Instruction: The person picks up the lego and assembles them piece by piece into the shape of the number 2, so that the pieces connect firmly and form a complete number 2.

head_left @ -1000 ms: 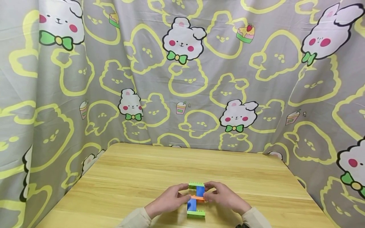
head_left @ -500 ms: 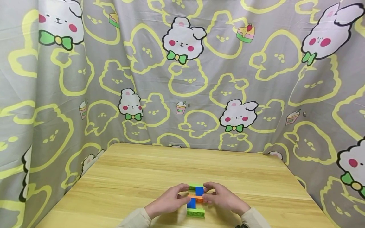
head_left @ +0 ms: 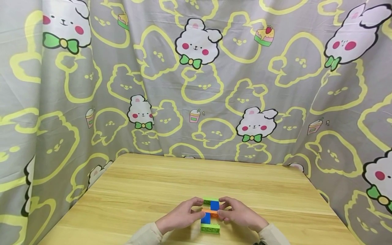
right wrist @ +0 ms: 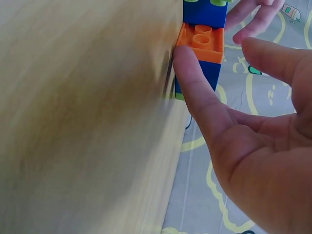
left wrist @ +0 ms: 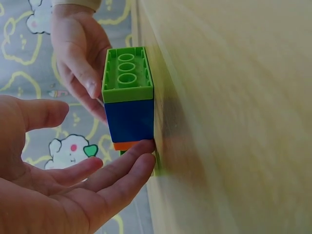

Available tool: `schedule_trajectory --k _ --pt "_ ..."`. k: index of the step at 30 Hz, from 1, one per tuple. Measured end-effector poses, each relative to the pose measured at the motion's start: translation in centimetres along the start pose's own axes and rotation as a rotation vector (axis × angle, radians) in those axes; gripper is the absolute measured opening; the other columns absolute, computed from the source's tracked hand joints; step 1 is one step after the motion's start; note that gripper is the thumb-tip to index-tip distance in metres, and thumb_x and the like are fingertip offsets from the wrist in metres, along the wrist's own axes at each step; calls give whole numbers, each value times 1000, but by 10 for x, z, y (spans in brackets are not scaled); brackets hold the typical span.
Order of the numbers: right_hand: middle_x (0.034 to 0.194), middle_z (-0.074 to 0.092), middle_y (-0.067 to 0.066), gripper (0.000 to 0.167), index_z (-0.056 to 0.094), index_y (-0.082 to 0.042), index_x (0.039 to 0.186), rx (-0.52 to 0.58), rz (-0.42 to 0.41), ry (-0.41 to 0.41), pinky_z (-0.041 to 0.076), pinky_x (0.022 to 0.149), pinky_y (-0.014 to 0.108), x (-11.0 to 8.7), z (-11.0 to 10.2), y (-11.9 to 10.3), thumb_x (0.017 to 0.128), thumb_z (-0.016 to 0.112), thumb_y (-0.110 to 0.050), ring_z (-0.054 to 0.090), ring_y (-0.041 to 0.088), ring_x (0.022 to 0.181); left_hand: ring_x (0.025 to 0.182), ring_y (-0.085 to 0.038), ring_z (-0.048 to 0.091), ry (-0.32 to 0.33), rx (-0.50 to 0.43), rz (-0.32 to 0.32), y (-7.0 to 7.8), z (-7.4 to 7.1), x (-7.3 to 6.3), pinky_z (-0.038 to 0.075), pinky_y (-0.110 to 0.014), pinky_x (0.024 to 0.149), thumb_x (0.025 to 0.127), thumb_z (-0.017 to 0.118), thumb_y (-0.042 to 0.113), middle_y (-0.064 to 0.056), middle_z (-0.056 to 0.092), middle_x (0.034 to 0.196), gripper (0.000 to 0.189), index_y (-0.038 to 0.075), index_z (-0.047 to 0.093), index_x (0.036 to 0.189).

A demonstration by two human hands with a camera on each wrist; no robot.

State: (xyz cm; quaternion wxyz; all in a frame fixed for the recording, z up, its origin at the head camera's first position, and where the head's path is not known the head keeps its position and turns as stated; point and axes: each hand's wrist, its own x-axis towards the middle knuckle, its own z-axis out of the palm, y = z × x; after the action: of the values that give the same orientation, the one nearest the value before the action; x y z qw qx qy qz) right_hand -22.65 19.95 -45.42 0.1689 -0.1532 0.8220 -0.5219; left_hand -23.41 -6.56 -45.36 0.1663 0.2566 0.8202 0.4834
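Note:
A model of joined toy building bricks lies on the wooden table: a near green brick (head_left: 210,229), a blue brick (head_left: 206,218), an orange brick (left wrist: 124,146), another blue brick (head_left: 215,205) and a far green brick (head_left: 207,202). Hollow undersides of the green and orange bricks face me. My left hand (head_left: 180,213) is at the model's left side; in the left wrist view its lower fingertips touch the bricks, while the upper digit stands apart. From the right, my right hand (head_left: 240,214) touches the orange brick with one extended finger in the right wrist view.
The wooden table (head_left: 147,180) stretches around the bricks. Grey curtains (head_left: 171,85) with cartoon rabbits hang behind it and along both sides. Beige sleeves (head_left: 147,234) cover both forearms, and something dark shows at the right wrist.
The brick model has tipped: earlier its studs showed along the green bricks, while now their hollow undersides face me. Both hands have stayed nearly in place beside it.

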Motion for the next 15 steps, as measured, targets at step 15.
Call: schedule_trajectory --k 15 --pt "115 64 14 61 39 13 145 28 33 6 59 80 40 1 0 0 101 66 -20 70 24 93 128 -44 57 -12 -44 -13 -1 -2 -2 50 -58 102 101 65 27 -24 55 144 49 4 52 143"
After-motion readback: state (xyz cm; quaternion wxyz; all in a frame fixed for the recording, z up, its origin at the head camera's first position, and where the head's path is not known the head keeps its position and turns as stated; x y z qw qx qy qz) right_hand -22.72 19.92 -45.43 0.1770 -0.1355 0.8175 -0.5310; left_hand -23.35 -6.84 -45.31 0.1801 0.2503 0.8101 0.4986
